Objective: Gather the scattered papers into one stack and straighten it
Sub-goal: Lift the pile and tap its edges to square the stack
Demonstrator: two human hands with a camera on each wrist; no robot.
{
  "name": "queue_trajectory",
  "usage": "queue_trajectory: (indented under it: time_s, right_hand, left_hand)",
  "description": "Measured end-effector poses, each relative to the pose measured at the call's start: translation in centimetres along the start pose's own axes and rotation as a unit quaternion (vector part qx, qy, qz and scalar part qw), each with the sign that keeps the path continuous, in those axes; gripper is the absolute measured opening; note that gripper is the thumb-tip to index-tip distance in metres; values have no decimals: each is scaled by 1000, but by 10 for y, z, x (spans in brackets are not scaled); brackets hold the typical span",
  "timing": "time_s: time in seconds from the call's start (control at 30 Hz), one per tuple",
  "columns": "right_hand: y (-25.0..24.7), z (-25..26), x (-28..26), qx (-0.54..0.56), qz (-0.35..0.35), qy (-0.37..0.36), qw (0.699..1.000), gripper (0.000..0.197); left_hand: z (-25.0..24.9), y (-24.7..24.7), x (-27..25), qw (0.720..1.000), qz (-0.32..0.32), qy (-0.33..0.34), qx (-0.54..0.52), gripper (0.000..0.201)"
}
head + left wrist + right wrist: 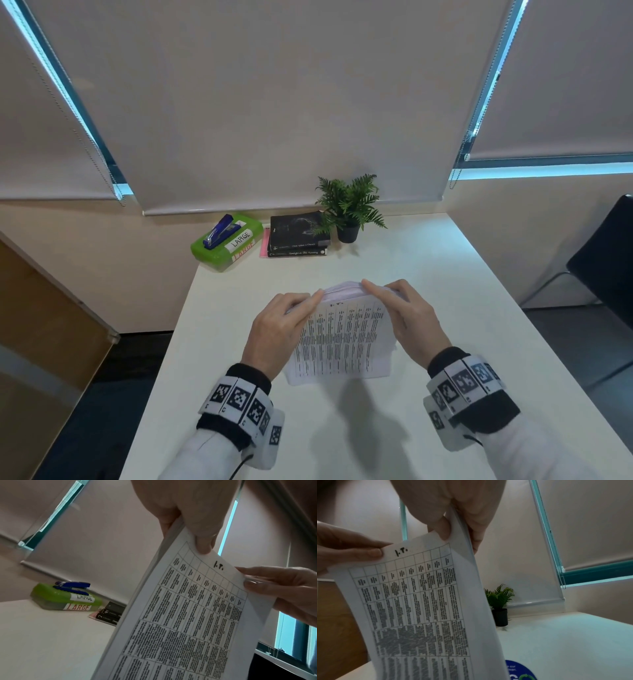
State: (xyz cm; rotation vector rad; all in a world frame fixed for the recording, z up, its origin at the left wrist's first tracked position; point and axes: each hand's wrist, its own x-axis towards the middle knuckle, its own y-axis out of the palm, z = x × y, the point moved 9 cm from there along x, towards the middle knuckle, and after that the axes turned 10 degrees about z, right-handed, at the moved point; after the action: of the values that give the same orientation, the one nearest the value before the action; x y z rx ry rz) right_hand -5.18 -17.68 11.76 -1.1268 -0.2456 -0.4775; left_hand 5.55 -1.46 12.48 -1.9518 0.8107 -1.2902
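Together, left hand (pixel 279 329) and right hand (pixel 409 317) hold the paper stack (pixel 342 339) upright, fingers pinching its top corners.

The green box (pixel 56 599) carries two labels, each reading "LARGE". The top sheet of the papers (pixel 423 601) bears the handwritten mark "I.T." above a printed table; the table text is illegible.
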Motion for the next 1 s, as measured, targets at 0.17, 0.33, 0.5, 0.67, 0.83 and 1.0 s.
queue_trajectory:
  time_s: [0.17,0.33,0.5,0.67,0.83,1.0]
  right_hand:
    - [-3,2,4,2,-27,-1,1000,65]
    - [-10,-2,-1,-5,-43,14,999,56]
    - [-8,0,-2,12,-24,6,1000,54]
    - [-15,-23,-9,272,-70,151,948,60]
    - [30,-42,-23,505,59,263,820,54]
    - [27,-27,-27,522,15,254,814,22]
  left_hand:
    - [-2,-2,6,1000,-7,0,15,33]
    - [12,-9,8,990,-53,-89,-96,42]
    - [56,42,-19,804,52,-293,-514,55]
    - [61,53,-23,794,54,-314,-517,21]
    - [55,60,-36,764,22,-339,-549,64]
    - [38,50,-46,765,-34,-334,-549,37]
